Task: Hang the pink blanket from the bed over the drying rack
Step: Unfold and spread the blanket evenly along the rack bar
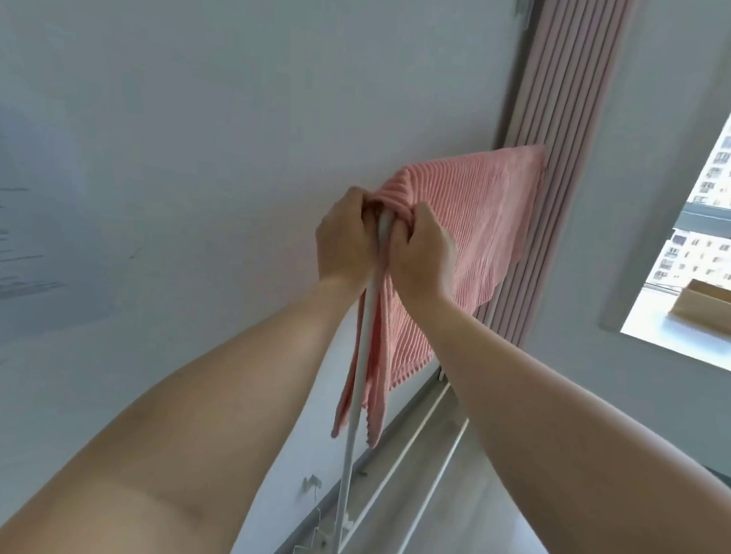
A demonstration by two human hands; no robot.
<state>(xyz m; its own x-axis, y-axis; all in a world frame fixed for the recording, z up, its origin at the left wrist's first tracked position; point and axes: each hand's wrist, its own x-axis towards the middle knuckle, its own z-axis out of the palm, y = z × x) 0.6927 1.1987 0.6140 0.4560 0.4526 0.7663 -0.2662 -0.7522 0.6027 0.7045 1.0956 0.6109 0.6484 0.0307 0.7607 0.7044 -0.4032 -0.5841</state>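
Step in hand: spreading and settling the blanket on the rack; draping looks nearly complete.
Blanket: ribbed pink fabric blanket lies folded over the top rail of the white metal tube drying rack, hanging down both sides of the rail.
Left hand: left of the rail, fingers curled, grip clenched on the bunched near end of the blanket.
Right hand: right of the rail, grip likewise pinching the fabric.
Far end: reaches the pink pleated curtain beyond the rail.
Next move (judgement): draw the bunched end along the rail toward the person to flatten it, then release.
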